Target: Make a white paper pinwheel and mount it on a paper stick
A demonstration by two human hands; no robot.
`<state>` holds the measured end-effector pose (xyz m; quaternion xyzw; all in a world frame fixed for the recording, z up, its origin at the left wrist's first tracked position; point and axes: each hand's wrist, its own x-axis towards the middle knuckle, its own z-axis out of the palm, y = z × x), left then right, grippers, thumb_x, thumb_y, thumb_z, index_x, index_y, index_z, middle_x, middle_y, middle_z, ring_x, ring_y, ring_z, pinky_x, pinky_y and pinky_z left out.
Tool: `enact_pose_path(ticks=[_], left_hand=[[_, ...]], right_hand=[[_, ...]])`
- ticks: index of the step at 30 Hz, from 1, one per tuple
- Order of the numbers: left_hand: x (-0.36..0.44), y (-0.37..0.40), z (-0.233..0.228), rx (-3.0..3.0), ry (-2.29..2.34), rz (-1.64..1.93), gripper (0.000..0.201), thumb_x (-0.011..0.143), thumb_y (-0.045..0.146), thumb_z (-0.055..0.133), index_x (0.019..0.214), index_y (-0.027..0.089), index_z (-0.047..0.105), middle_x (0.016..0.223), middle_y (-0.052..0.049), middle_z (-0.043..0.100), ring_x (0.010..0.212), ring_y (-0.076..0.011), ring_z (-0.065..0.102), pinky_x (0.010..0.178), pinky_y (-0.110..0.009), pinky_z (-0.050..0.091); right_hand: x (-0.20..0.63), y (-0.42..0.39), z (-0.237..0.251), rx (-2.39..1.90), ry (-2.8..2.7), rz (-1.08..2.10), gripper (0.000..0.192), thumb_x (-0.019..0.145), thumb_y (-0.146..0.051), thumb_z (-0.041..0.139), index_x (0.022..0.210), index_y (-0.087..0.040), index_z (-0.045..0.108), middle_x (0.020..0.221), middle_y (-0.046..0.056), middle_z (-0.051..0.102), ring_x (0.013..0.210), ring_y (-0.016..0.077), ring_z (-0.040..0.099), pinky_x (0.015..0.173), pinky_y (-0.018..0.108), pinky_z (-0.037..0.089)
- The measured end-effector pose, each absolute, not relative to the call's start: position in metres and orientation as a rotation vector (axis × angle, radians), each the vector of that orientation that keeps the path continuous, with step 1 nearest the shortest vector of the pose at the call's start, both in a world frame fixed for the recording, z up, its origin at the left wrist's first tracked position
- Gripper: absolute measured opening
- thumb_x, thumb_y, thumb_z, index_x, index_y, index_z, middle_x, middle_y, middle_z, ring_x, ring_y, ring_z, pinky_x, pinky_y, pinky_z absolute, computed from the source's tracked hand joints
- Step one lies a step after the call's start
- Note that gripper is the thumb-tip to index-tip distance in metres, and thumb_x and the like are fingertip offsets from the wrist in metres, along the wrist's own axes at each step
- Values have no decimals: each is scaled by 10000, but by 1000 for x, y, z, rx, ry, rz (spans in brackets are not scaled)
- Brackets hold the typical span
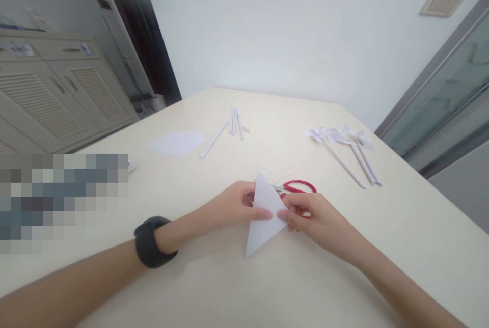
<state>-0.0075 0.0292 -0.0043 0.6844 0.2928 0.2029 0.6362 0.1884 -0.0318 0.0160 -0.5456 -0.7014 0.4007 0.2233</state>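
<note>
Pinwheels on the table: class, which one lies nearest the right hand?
The leftmost pinwheel. Its stick lies closest to the right hand; the other pinwheels lie farther right, their sticks close together.

Pinching Two-Handed, Close In

Reaches in from lower left with the left forearm [103, 269] and from lower right with the right forearm [389, 279]. Pinches with left hand [240, 203] and right hand [318, 218], pointing thumbs [262, 213] at each other, just apart, and curling fingers [297, 199].
</note>
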Motion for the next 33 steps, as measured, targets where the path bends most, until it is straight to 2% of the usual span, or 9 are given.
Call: enact_pose_path(ticks=[4, 10, 15, 23, 27, 33], left_hand=[[-7, 26, 3, 1519, 724, 526, 277, 746, 213, 667, 1012, 138, 646, 1057, -106, 695, 919, -231, 654, 800, -353, 510], [-8, 27, 6, 1464, 814, 609, 261, 739, 240, 681, 985, 159, 646, 988, -81, 721, 895, -225, 665, 774, -344, 521], [-8, 28, 7, 1488, 843, 594, 183, 747, 229, 667, 913, 155, 644, 982, -77, 719, 901, -225, 662, 770, -338, 518], [-7, 26, 8, 1523, 812, 588, 262, 759, 181, 617, 1012, 143, 561, 1089, -109, 672, 993, -257, 631, 850, -397, 493], [-7, 26, 10, 1515, 838, 578, 234, 767, 221, 622, 979, 149, 555, 1053, -107, 684, 948, -254, 645, 810, -389, 508], [-6, 24, 10, 1488, 823, 582, 294, 756, 214, 634, 1038, 150, 574, 1068, -104, 682, 990, -266, 632, 824, -393, 505]], right_hand=[[187, -30, 18, -1492, -1914, 1030, 179, 854, -284, 489, 729, -199, 585, 655, -9, 586, 647, 152, 563, 588, 254, 394], [189, -29, 21, -1461, -1852, 926, 188, 855, -251, 489, 687, -196, 553, 677, -16, 566, 646, 127, 518, 577, 236, 365], [193, -27, 18, -1450, -1802, 924, 155, 850, -229, 490, 730, -201, 584, 728, -13, 587, 668, 119, 516, 590, 230, 380], [193, -26, 15, -1449, -1787, 946, 130, 834, -239, 508, 741, -194, 588, 928, 25, 629, 703, 127, 537, 583, 239, 412], [193, -27, 16, -1441, -1786, 953, 111, 825, -244, 522, 745, -196, 583, 932, 26, 621, 718, 128, 542, 611, 248, 436], [194, -26, 15, -1440, -1798, 953, 104, 822, -240, 519, 752, -196, 583, 969, 34, 616, 758, 137, 550, 669, 275, 455]])
